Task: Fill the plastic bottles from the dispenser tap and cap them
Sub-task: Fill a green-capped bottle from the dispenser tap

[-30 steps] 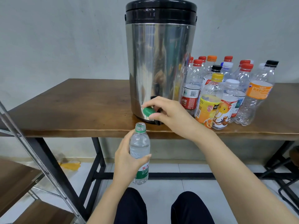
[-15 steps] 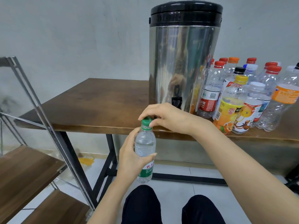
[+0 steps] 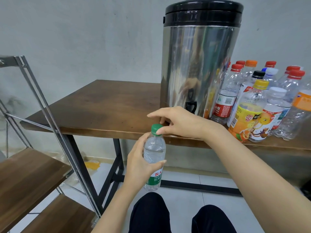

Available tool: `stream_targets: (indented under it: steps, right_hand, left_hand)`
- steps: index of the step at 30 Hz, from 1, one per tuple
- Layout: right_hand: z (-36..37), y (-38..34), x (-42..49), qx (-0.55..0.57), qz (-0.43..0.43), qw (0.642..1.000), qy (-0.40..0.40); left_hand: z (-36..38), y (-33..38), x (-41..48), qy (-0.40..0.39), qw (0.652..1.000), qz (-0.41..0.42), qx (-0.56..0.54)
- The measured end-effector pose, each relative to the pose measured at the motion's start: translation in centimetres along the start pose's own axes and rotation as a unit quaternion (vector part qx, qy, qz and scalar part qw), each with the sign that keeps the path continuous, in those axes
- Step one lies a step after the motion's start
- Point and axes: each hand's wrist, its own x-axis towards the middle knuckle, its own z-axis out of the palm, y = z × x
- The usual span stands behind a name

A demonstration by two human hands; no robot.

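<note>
Bottle point(image 3: 154, 153) is hanging upright just off the table point(image 3: 101, 106) edge, at 7 o'clock from the dispenser point(image 3: 198, 64). Left hand point(image 3: 139, 163) is wrapping its middle; right hand point(image 3: 181, 122) fingers point(image 3: 162, 131) are pinching the cap point(image 3: 155, 128). Likely water-heavy, thin-walled, slippery: a mid-body hold suits.

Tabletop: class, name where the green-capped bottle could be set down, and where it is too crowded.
Free: the bare table left of the dispenser, out to its left edge. Crowded: right of the dispenser, where the bottles stand packed together.
</note>
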Motion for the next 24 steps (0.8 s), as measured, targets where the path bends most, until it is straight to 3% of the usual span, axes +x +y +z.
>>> stream_targets:
  steps: [7,11,15,18,20,24]
  right_hand:
    - [0.4,0.0,1.1,-0.011,-0.001,0.999,0.05]
    - [1.0,-0.2,1.8,0.063,-0.02,0.995,0.069]
    - [3.1,0.4,4.4,0.094,-0.023,0.964,0.248]
    - [5.4,1.3,7.6,0.035,-0.006,0.939,0.341]
    - [6.9,1.8,9.8,-0.016,0.013,0.942,0.335]
    - [9.9,2.9,13.4,-0.095,0.087,0.963,0.238]
  left_hand:
    - [-0.5,-0.3,0.5,0.013,1.0,-0.007,-0.013]
    - [-1.2,-0.6,1.0,0.008,1.0,-0.013,-0.024]
    - [-3.1,0.1,2.8,0.044,0.998,-0.008,-0.047]
    - [-5.5,1.3,5.1,0.091,0.995,0.004,-0.045]
    - [-7.4,2.0,7.1,0.125,0.992,0.018,-0.021]
    - [-10.4,2.6,11.7,0.157,0.987,0.041,-0.008]
